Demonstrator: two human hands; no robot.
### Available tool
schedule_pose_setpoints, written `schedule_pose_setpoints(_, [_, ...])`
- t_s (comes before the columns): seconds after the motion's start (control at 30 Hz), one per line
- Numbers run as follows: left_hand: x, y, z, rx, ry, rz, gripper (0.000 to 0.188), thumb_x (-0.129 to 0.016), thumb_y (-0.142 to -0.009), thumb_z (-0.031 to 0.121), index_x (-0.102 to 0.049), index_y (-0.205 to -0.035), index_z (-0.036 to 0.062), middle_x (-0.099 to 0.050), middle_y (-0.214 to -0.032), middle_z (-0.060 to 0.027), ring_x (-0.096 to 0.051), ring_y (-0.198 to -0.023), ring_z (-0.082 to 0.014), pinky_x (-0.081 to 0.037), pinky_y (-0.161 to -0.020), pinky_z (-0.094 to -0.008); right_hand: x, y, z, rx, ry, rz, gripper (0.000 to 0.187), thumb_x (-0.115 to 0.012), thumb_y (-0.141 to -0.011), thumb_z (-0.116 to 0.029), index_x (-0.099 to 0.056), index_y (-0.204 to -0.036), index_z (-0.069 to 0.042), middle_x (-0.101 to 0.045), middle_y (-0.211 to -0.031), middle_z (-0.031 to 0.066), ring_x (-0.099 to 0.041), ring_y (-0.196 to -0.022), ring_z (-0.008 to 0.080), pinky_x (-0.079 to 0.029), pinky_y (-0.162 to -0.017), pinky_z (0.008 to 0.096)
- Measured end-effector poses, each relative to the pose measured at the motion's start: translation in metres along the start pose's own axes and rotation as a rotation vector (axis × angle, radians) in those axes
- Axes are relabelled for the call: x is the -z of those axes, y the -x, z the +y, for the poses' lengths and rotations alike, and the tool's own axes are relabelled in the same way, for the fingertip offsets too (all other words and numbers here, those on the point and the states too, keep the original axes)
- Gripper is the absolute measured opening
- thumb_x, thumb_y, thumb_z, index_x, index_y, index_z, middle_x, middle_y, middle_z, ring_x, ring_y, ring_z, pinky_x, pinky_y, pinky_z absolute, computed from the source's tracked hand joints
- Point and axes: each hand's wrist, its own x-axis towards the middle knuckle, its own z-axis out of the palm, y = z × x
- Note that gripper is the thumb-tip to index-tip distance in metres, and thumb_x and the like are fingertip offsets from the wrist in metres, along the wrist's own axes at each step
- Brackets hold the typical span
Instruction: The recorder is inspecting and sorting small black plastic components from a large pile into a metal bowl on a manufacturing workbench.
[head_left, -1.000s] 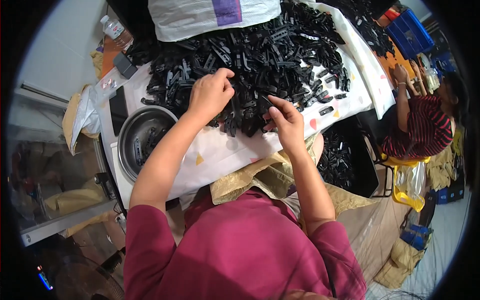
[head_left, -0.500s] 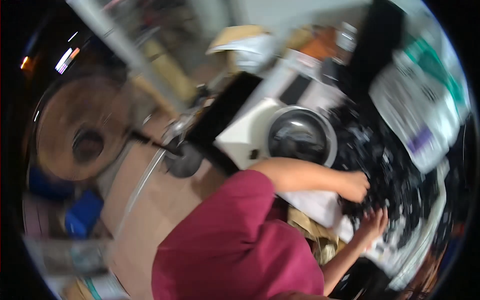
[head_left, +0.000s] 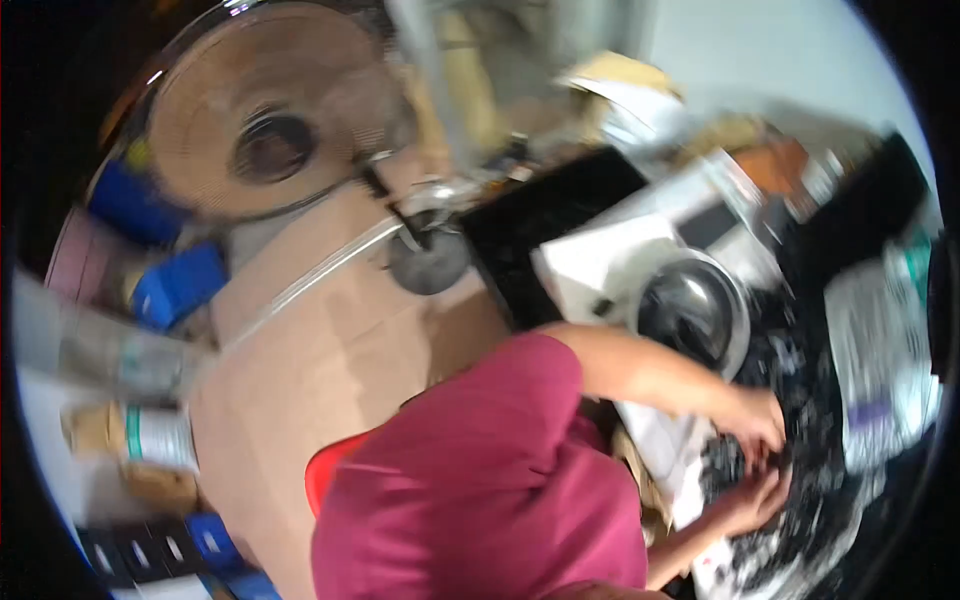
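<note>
My left hand (head_left: 752,422) and my right hand (head_left: 755,502) meet over a heap of small, dark, shiny pieces (head_left: 722,470) on the work surface. The left fingers bend down toward the right hand's fingertips, nearly touching them. Both hands look closed in a pinch, and blur hides whatever is between their fingers. Just beyond my left forearm stands a round metal bowl (head_left: 742,345) with a shiny dark inside. More dark pieces (head_left: 815,455) lie to the right of my hands, partly on clear plastic.
A large clear plastic bag (head_left: 870,340) of pale contents lies at the right. White sheets or boards (head_left: 575,265) and a black panel (head_left: 545,215) sit behind the bowl. At the left stand a big round fan (head_left: 200,130) and blue boxes (head_left: 180,285) on the tiled floor (head_left: 300,370).
The view has swung, shifting the surroundings. My hands, apart before with the right fingers spread, have come together over the dark pieces.
</note>
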Motion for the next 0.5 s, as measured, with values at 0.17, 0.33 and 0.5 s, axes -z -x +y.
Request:
schedule_pose_setpoints(0.17, [0.016,0.013,0.022,0.432,0.308,0.016,0.043,-0.056,-0.085,0.032,-0.056,-0.098,-0.0092,-0.061,-0.090,-0.0221,-0.064,-0.082,-0.0331,-0.052,-0.080,-0.0408,0.008,0.006,-0.004,0.150,0.311,-0.217,0.024,-0.053,-0.086,-0.006,-0.058,-0.108,0.001,-0.058,-0.107,0.0110,-0.057,-0.092,0.0182,-0.047,-0.080,0.0271])
schedule_pose_setpoints(0.33, [0.011,0.019,0.029,0.395,-0.022,-0.014,0.036,-0.059,-0.084,0.010,-0.049,-0.116,-0.0034,-0.060,-0.097,-0.0117,-0.062,-0.084,-0.0187,-0.054,-0.071,-0.0306,0.027,0.022,-0.019,0.045,0.052,-0.291,0.021,-0.053,-0.079,0.012,-0.060,-0.098,0.005,-0.054,-0.104,0.0121,-0.058,-0.088,0.0184,-0.052,-0.072,0.0272])
schedule_pose_setpoints(0.5, [-0.010,0.006,0.025,0.327,-0.323,-0.185,0.029,-0.061,-0.082,0.007,-0.057,-0.110,-0.0019,-0.061,-0.082,-0.0018,-0.059,-0.074,-0.0092,-0.047,-0.064,-0.0218,0.044,0.018,-0.049,0.407,0.561,-0.291,0.025,-0.065,-0.069,0.012,-0.062,-0.092,0.002,-0.061,-0.089,0.0121,-0.060,-0.077,0.0191,-0.050,-0.063,0.0253])
